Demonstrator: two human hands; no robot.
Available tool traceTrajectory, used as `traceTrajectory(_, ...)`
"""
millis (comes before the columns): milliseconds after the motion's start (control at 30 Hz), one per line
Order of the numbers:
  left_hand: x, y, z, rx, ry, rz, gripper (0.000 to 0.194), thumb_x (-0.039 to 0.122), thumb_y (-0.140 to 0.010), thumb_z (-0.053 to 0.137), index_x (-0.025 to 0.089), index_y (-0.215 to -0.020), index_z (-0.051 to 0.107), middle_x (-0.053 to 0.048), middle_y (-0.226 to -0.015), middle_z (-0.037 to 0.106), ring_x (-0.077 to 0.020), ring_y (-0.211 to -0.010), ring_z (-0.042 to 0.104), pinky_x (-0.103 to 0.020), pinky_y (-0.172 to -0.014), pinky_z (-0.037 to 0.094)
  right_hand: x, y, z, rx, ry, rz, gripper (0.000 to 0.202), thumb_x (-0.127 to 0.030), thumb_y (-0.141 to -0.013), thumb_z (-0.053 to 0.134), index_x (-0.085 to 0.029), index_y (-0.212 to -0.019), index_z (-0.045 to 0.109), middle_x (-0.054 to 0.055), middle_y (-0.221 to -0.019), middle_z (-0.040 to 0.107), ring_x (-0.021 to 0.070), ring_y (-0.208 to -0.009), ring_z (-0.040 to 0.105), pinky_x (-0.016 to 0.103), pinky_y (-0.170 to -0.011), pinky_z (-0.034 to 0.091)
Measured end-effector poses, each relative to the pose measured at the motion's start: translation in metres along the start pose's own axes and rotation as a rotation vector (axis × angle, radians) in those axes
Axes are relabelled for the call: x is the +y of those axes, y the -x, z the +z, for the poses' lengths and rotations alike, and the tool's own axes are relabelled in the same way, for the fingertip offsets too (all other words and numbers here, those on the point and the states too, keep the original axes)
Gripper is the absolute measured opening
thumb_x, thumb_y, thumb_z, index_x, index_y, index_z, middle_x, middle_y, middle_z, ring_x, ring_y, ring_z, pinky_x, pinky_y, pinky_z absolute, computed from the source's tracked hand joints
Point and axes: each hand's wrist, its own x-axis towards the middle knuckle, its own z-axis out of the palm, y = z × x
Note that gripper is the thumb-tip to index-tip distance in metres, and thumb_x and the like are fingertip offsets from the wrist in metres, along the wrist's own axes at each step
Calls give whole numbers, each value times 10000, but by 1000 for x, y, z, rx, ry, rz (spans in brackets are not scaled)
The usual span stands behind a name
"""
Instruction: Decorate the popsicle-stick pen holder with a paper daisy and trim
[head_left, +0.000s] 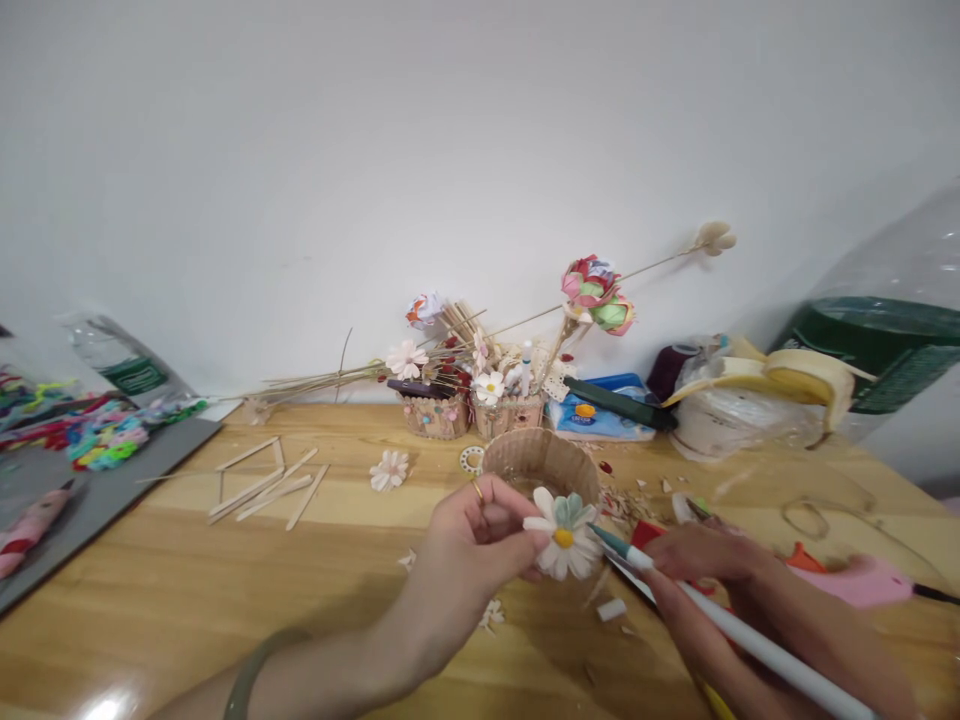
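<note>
Fingertips (529,546) of the left hand (472,545) pinch 1 white flower (566,541) over the surface (315,590), probably light and fragile (best held behind its yellow centre (562,538)); rightward, 1 green-tipped pen (757,635), beside the petals (574,565), is clamped in the right hand (776,590).

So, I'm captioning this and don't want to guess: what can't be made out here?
All in the head view:
Flower: its back, turned away.
Pen: rear end, cut off by the bottom edge; whether its tip touches a petal, too small to tell.
Basket: near side, mostly hidden by the left hand and flower.
Large bottle: one side, cut off by the right edge.
Blue packet: finest print, too small.
</note>
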Motion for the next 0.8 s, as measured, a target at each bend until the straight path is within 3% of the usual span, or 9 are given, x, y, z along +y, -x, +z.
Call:
traceTrajectory(133, 0, 0, 1, -1, -2, -4, 253, 201, -562, 769, 128, -649, 543, 17, -551, 652, -67, -515, 566, -174, -510, 467, 2, -2, -1, -66, -38, -166, 71, -202, -825, 523, -253, -777, 510, -61, -622, 630, 81, -497, 607, 144, -458, 486)
traceTrajectory(267, 0, 1, 0, 4, -7, -5, 238, 186, -572, 761, 129, -650, 543, 14, -562, 659, -67, -524, 573, -167, -509, 469, 3, 0, -1, -61, -30, -90, 34, -228, -843, 526, -249, -857, 503, -54, -672, 643, 87, -545, 626, 143, -474, 497)
traceTrajectory(400, 0, 1, 0, -9, 7, -5, 233, 187, -579, 758, 129, -652, 543, 10, -568, 667, -68, -522, 579, -165, -502, 469, 3, 0, -3, -81, -49, -153, 77, -187, -829, 526, -255, -817, 492, -65, -644, 632, 87, -523, 617, 149, -456, 486)
traceTrajectory(533, 0, 0, 1, -12, 20, -11, 235, 184, -574, 761, 127, -651, 547, 14, -554, 665, -60, -492, 569, -163, -492, 462, 2, 0, -3, -36, -72, -64, 48, -213, -829, 524, -252, -805, 508, -53, -653, 633, 93, -543, 620, 159, -476, 500)
traceTrajectory(667, 0, 1, 0, -4, 33, -14, 234, 184, -577, 765, 128, -654, 551, 8, -566, 674, -69, -506, 582, -166, -492, 465, 2, -2, -4, -69, -90, -90, 62, -205, -814, 533, -248, -771, 520, -51, -614, 619, 95, -488, 598, 162, -425, 477)
traceTrajectory(800, -1, 1, -1, -11, 36, -8, 217, 174, -592, 759, 129, -655, 556, 7, -570, 679, -67, -503, 583, -166, -498, 463, 3, 0, -7, -36, -65, -52, 47, -217, -818, 542, -251, -841, 519, -50, -669, 647, 99, -534, 623, 158, -480, 508)
